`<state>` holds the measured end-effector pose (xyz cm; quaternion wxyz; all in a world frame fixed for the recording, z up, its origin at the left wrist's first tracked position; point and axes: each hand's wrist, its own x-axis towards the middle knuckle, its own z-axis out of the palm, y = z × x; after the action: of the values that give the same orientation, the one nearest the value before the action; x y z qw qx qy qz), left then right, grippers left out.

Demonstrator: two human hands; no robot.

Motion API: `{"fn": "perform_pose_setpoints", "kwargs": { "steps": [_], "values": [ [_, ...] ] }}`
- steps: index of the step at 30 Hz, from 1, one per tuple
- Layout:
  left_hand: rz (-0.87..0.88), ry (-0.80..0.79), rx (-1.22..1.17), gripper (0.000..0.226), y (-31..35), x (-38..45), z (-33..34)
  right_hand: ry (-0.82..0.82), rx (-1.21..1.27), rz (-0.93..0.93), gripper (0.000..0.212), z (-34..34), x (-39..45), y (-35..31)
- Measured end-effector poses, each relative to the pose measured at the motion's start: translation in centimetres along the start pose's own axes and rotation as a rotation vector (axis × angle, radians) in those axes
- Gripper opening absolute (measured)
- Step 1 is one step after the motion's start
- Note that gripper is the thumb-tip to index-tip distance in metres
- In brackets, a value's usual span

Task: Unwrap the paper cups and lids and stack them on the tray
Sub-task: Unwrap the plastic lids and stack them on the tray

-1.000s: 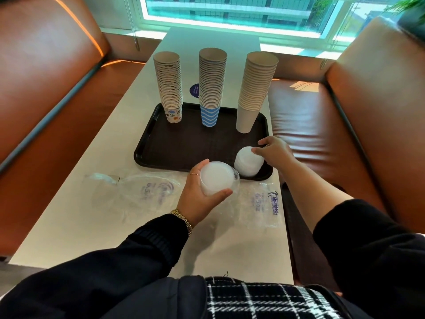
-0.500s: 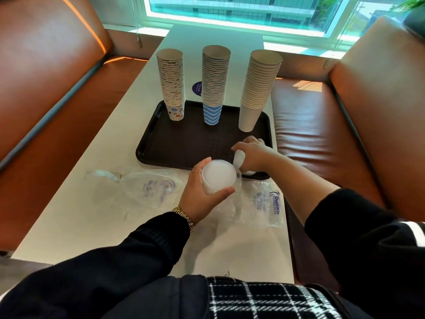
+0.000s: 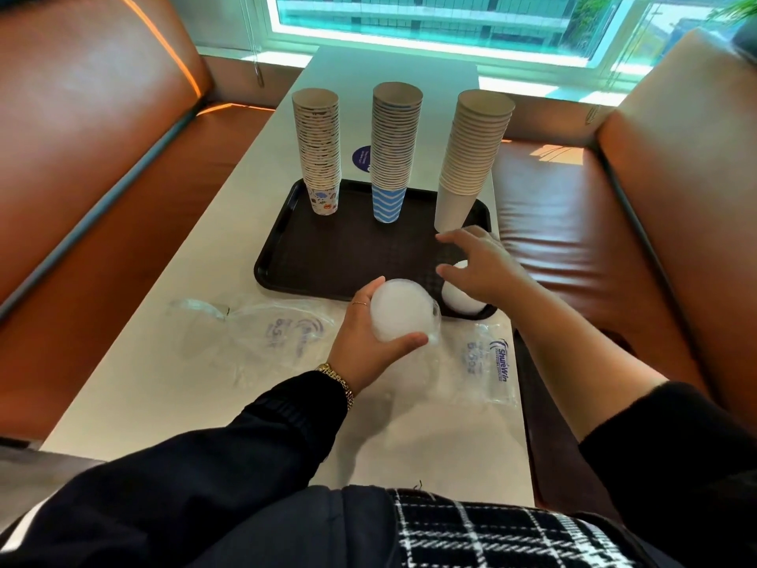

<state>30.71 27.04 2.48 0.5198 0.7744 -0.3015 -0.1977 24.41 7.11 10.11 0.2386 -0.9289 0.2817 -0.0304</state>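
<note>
A dark tray (image 3: pixel 327 256) lies on the pale table and carries three tall cup stacks: a patterned stack (image 3: pixel 318 151), a blue-striped stack (image 3: pixel 395 149) and a plain white stack (image 3: pixel 471 157). My left hand (image 3: pixel 364 342) grips a stack of white lids still in clear wrap (image 3: pixel 399 309), held just in front of the tray's near edge. A second stack of white lids (image 3: pixel 461 299) sits at the tray's near right corner. My right hand (image 3: pixel 479 264) hovers over it with fingers spread and holds nothing.
Empty clear plastic wrappers lie on the table, one wrapper (image 3: pixel 262 334) to the left and a printed one (image 3: pixel 487 362) to the right of my left hand. Brown leather benches (image 3: pixel 573 223) flank the table, and a window runs behind it.
My right hand has let go of the lid stack at the tray's corner and lifted off it with fingers spread. My left hand keeps holding the wrapped lids in the same place.
</note>
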Motion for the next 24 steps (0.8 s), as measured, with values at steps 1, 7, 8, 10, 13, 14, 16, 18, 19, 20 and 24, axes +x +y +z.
{"fn": "perform_pose_setpoints", "kwargs": {
  "steps": [1, 7, 8, 10, 13, 14, 16, 18, 19, 20, 24],
  "values": [
    [0.0, -0.002, 0.004, 0.104, 0.0, 0.0, 0.0, 0.013, 0.028, -0.049, 0.051, -0.3, -0.8, -1.0],
    [-0.016, -0.03, -0.047, 0.107, -0.6, 0.0, 0.0, -0.171, -0.043, -0.252, 0.044, 0.4, -4.8, -5.5],
    [-0.026, -0.029, -0.051, 0.106, -0.6, 0.1, 0.1, -0.183, -0.042, -0.244, 0.046, 0.7, -5.1, -5.7],
    [-0.04, -0.022, -0.059, 0.102, -0.5, 0.2, 0.2, -0.217, -0.057, -0.211, 0.052, 1.1, -5.4, -5.9],
    [-0.027, -0.013, -0.071, 0.097, -0.6, 0.1, 0.3, -0.249, -0.079, -0.164, 0.06, 1.6, -5.6, -5.9],
    [-0.019, -0.006, -0.075, 0.095, -0.7, 0.0, 0.3, -0.242, -0.077, -0.161, 0.06, 1.8, -5.6, -5.9],
    [-0.01, 0.004, -0.093, 0.092, -0.7, -0.1, 0.4, -0.22, -0.063, -0.152, 0.059, 2.1, -5.6, -5.8],
    [-0.012, 0.011, -0.103, 0.091, -0.7, -0.2, 0.5, -0.209, -0.026, -0.132, 0.059, 2.2, -5.6, -5.8],
    [-0.017, 0.012, -0.105, 0.091, -0.6, -0.3, 0.5, -0.21, 0.004, -0.119, 0.06, 2.2, -5.6, -5.8],
    [-0.022, 0.012, -0.108, 0.091, -0.6, -0.3, 0.5, -0.212, 0.033, -0.11, 0.06, 2.1, -5.6, -5.8],
    [-0.042, 0.003, -0.075, 0.083, -0.4, -0.5, 0.4, -0.21, 0.102, -0.113, 0.054, 1.7, -5.7, -5.7]
  ]
}}
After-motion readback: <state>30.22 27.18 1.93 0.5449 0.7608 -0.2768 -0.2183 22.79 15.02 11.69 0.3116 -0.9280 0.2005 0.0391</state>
